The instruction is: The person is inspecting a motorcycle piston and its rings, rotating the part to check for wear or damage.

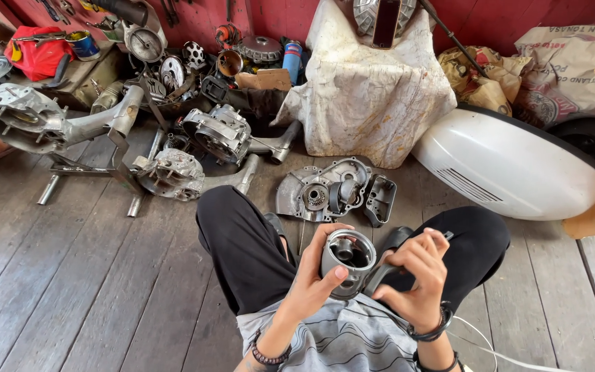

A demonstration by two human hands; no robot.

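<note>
head view: the person sits on a plank floor (105,303) with knees drawn up in black shorts. the left hand (315,272) wraps around a metal cylinder (348,262), thumb on its near side and fingers curled over the rim, open end facing up so the hollow bore shows. the cylinder sits between the knees, just above the striped shirt. the right hand (418,275) is just beside the cylinder on its right, fingers bent and closed around a dark tool (380,275) whose tip lies against the cylinder's side; what the tool is cannot be told. both wrists wear dark bands.

on the floor just beyond the knees lies an open engine case half (332,189), grey, with a bearing hole in it. further left stand more engine cases (218,134) and a larger casing (29,120) on a metal stand. a white body panel (511,169) lies at right, near paper sacks (566,62). a stained white cloth (366,89) covers something against the red wall (277,14), and small parts and cans clutter the wall's foot.
</note>
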